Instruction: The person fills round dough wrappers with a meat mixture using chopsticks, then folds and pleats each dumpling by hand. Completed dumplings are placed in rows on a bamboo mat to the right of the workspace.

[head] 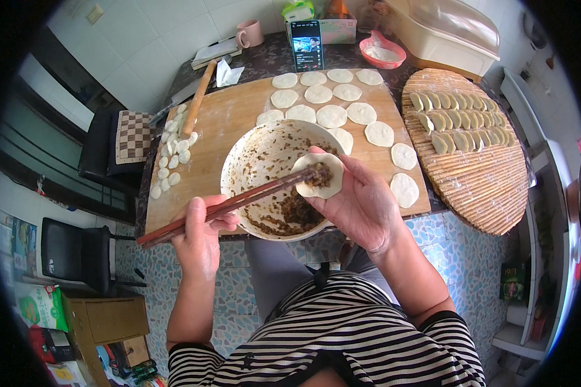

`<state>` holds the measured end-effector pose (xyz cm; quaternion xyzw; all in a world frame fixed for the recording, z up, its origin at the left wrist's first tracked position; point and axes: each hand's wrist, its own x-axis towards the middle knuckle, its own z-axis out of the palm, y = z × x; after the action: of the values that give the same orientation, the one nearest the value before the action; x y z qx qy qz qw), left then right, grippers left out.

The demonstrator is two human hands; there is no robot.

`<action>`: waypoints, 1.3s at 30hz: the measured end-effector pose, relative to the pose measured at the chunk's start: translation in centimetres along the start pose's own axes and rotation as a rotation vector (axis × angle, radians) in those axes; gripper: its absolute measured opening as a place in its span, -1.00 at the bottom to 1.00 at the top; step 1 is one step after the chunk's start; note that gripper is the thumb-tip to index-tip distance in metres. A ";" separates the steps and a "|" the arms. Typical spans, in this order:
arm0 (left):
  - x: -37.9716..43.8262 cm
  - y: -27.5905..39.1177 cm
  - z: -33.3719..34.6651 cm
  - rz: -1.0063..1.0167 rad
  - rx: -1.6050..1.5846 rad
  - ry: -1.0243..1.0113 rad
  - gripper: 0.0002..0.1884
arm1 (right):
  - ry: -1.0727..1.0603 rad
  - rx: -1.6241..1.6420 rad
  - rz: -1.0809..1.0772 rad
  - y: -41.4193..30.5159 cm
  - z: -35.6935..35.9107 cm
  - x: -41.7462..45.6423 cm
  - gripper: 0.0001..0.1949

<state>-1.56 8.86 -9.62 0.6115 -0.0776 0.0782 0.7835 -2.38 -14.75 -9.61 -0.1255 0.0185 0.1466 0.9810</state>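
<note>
My left hand (201,232) grips a pair of reddish-brown chopsticks (252,194). Their far tips touch a lump of brown minced filling (321,175) on a round dumpling wrapper (310,187). That wrapper lies across the fingers and palm of my right hand (363,203), which is held palm up over the right side of a white bowl (230,169). More filling sits low in the bowl, with bits stuck to its walls. Several flat wrappers (331,116) are spread on the wooden board (222,109) behind and to the right of the bowl.
Small dough pieces (174,145) and a rolling pin (199,99) lie on the board's left. Rows of folded dumplings (460,119) rest on a round stalk tray (474,179) at right. Behind the board stand a phone (306,46), a pink mug (250,34) and a red bowl of flour (382,52).
</note>
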 end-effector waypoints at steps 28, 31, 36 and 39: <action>0.1 4.5 2.2 0.699 1.286 -0.786 -0.63 | -0.025 -0.006 -0.038 -2.5 0.4 -1.7 -0.56; 2.2 5.1 1.2 0.769 1.199 -0.669 -0.69 | -0.017 -0.019 -0.006 -2.4 0.8 -1.6 -0.57; 3.2 4.2 4.1 0.952 0.918 -0.622 -0.78 | -0.070 -0.035 0.050 -1.6 1.1 -0.9 -0.53; 3.6 3.0 5.1 1.041 0.888 -0.645 -0.78 | -0.078 -0.058 0.071 -1.3 1.2 -0.8 -0.54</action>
<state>1.18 4.71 -4.79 0.7468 -0.5429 0.2792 0.2639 -2.77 -15.86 -8.08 -0.1475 -0.0193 0.1867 0.9711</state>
